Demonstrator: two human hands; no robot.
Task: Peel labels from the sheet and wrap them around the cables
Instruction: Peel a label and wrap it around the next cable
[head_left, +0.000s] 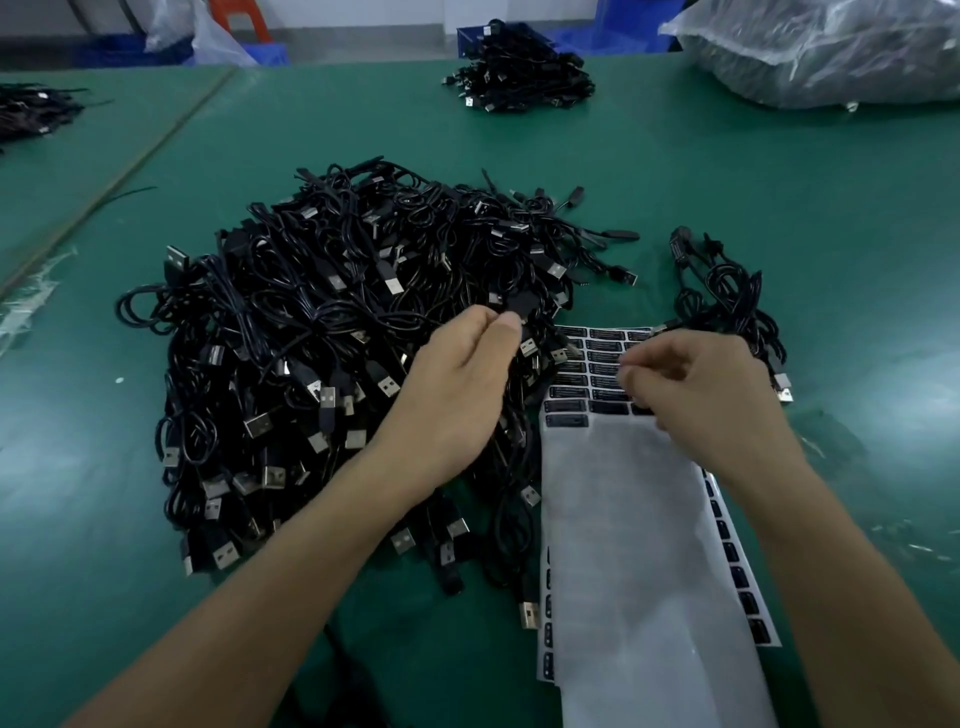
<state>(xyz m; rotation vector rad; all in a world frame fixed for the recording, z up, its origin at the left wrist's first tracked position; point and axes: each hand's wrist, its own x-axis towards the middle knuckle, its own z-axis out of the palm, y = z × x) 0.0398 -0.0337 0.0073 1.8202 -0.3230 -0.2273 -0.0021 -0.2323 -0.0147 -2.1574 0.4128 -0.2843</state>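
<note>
Centrally, the left hand (457, 384) pinches one cable (519, 304) atop the pile (311, 338). The right hand (701, 384) curls over the label sheet (597, 364), too blurred to tell if it grasps a label. Risk: the lifted cable may drag tangled neighbours onto the sheet. Open table (779, 208) lies beyond; a small bundle (727, 296) crowds the sheet's far right corner.

Black USB cables (291, 364) heap beneath the left fingers (488, 325); the label sheet (623, 519), seemingly part-peeled, lies flat under the right fingers (644, 358).
</note>
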